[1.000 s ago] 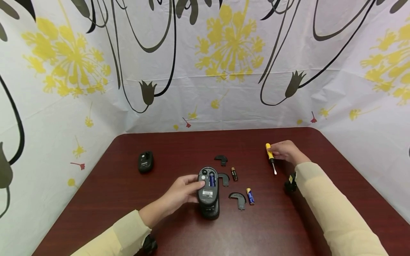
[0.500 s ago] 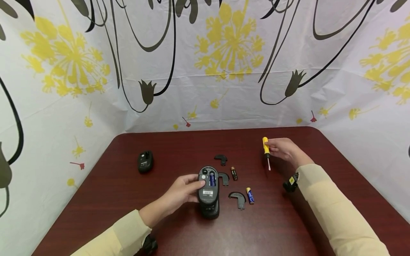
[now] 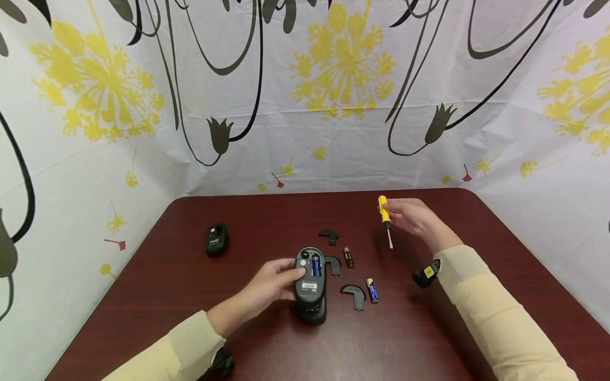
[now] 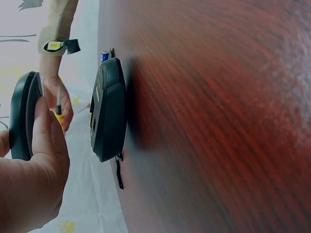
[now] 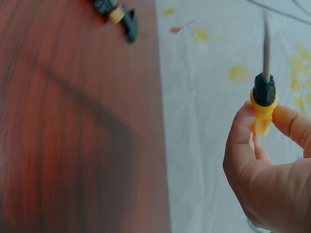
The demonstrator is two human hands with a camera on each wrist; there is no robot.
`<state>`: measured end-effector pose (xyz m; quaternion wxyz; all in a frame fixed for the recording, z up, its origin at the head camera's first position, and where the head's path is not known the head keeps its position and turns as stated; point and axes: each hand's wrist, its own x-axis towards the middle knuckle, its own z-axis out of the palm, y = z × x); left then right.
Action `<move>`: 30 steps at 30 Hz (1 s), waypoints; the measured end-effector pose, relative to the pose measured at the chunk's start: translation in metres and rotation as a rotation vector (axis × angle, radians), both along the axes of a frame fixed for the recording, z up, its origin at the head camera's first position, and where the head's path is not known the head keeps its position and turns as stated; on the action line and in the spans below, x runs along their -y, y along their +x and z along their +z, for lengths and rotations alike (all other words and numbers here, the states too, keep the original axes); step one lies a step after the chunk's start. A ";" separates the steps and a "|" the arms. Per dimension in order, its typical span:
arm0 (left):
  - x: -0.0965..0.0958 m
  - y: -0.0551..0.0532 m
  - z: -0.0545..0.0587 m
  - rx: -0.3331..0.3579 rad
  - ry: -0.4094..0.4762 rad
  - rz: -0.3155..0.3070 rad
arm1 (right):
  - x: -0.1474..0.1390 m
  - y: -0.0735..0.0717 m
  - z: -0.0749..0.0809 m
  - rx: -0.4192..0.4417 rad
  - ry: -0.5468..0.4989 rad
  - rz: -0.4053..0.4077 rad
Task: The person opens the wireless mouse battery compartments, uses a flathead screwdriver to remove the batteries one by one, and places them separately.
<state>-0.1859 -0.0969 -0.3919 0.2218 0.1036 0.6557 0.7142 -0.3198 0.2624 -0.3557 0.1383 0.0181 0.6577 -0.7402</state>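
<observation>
My left hand (image 3: 271,288) grips a dark computer mouse (image 3: 310,288) with its underside up, the thumb on its edge. Its battery bay lies uncovered, with a blue battery (image 3: 315,266) inside. In the left wrist view, this raised mouse (image 4: 23,116) is apart from a second mouse (image 4: 108,109) lying on the table below. My right hand (image 3: 414,216) pinches a yellow-handled screwdriver (image 3: 384,209) above the far right part of the table, blade pointing down. In the right wrist view, the fingertips hold the screwdriver's handle (image 5: 263,111).
Three dark battery covers (image 3: 355,296) lie right of the held mouse. Beside them rest a black-and-gold battery (image 3: 349,257) and a blue-and-yellow battery (image 3: 372,291). Another mouse (image 3: 216,241) sits at the far left. Patterned cloth (image 3: 343,153) hangs behind the table (image 3: 267,227).
My right hand has moved left and slightly toward the far edge with the screwdriver, whose blade swung to near upright. The left hand and its mouse have stayed put.
</observation>
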 end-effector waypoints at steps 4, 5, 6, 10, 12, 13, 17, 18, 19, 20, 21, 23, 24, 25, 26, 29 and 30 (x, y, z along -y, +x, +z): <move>0.000 0.000 -0.001 0.000 0.001 0.001 | 0.012 0.008 0.012 -0.008 -0.042 -0.004; 0.000 0.000 -0.001 0.000 0.002 0.001 | 0.016 0.011 0.015 -0.010 -0.050 -0.004; 0.000 0.000 -0.001 0.000 0.003 0.001 | 0.019 0.013 0.018 -0.012 -0.062 -0.006; 0.001 0.000 -0.001 0.002 0.009 0.001 | 0.031 0.023 0.029 -0.035 -0.087 -0.018; 0.001 0.000 -0.001 0.003 0.013 0.000 | 0.037 0.028 0.034 -0.047 -0.099 -0.029; 0.001 0.000 -0.001 0.004 0.015 0.000 | 0.040 0.031 0.036 -0.054 -0.105 -0.031; 0.000 -0.001 -0.002 0.004 0.018 -0.002 | 0.049 0.041 0.044 -0.087 -0.116 -0.038; 0.000 -0.001 -0.002 0.006 0.018 -0.003 | 0.052 0.044 0.046 -0.095 -0.114 -0.039; 0.000 -0.001 -0.002 0.006 0.018 -0.003 | 0.054 0.046 0.047 -0.105 -0.113 -0.039; 0.000 -0.001 -0.002 0.006 0.018 -0.003 | 0.057 0.049 0.049 -0.115 -0.113 -0.039; 0.000 -0.001 -0.002 0.006 0.018 -0.003 | 0.059 0.051 0.051 -0.125 -0.113 -0.041; 0.000 -0.001 -0.003 0.007 0.018 -0.001 | 0.064 0.056 0.053 -0.143 -0.112 -0.049; 0.000 -0.001 -0.003 0.008 0.017 -0.001 | 0.066 0.059 0.054 -0.155 -0.115 -0.052; -0.001 -0.001 -0.003 0.008 0.015 -0.001 | 0.069 0.061 0.055 -0.169 -0.118 -0.053; -0.001 -0.001 -0.004 0.008 0.014 -0.001 | 0.071 0.064 0.056 -0.183 -0.120 -0.053; -0.001 -0.001 -0.003 0.011 0.012 0.000 | 0.079 0.072 0.057 -0.237 -0.116 -0.055; -0.001 -0.001 -0.003 0.013 0.012 0.001 | 0.082 0.075 0.058 -0.258 -0.117 -0.053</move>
